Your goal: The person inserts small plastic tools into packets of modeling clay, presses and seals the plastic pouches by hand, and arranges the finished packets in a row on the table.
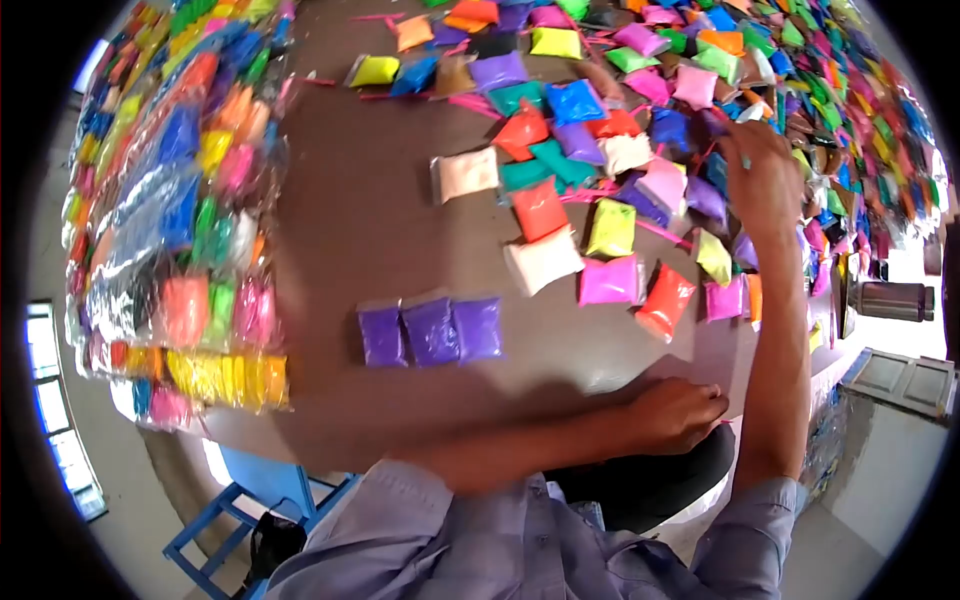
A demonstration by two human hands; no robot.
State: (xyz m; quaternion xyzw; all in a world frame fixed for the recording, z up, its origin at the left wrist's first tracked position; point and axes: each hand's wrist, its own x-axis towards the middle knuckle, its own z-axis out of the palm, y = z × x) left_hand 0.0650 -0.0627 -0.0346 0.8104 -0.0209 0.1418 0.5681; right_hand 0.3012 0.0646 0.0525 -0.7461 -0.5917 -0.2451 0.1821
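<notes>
My right hand (757,170) reaches to the back right, over a pile of small coloured packets, close to a purple packet (706,199); its fingers are partly hidden and too unclear to read. My left hand (678,415) rests near the table's front edge with its fingers curled together, and whatever they hold, if anything, is too small to name. Three purple packets (431,331) lie side by side at the front middle. Between them and my right hand are a red packet (665,302), a pink packet (608,281) and a cream packet (543,261).
Clear bags of coloured packets (190,220) are heaped along the left side of the brown table (340,230). More loose packets (840,110) cover the back right. A blue chair (262,482) stands at the lower left, and a metal cylinder (893,300) is at the right.
</notes>
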